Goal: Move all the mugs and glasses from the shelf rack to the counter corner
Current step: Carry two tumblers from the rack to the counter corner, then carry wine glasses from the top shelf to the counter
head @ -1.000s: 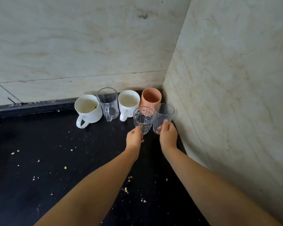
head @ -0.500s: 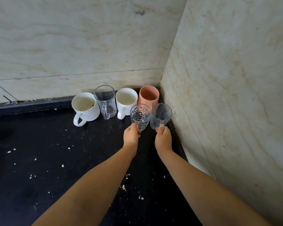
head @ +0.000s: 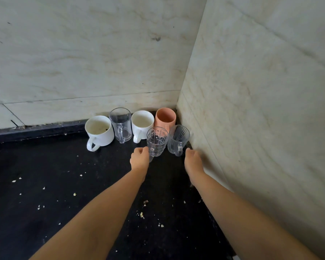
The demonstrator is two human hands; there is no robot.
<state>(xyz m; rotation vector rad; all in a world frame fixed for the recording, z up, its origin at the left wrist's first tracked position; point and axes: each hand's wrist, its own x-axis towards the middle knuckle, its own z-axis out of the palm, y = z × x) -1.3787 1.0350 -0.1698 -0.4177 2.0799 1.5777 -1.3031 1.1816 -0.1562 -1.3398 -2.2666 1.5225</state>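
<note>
Standing on the table (head: pixel 45 184) now, both glasses are set down. Right hand (head: pixel 193 159) has let go of the handled glass (head: pixel 177 139), fingers loosely curled; left hand (head: pixel 139 158), curled, touches the patterned glass (head: pixel 156 141)

The left hand (head: pixel 139 158) covers the lower edge of the patterned glass (head: pixel 157 140), so whether its fingers touch it cannot be told. That glass hides the orange cup's (head: pixel 165 117) base. Both forearms run out of the bottom edge, as does the black counter (head: pixel 45 194).
</note>
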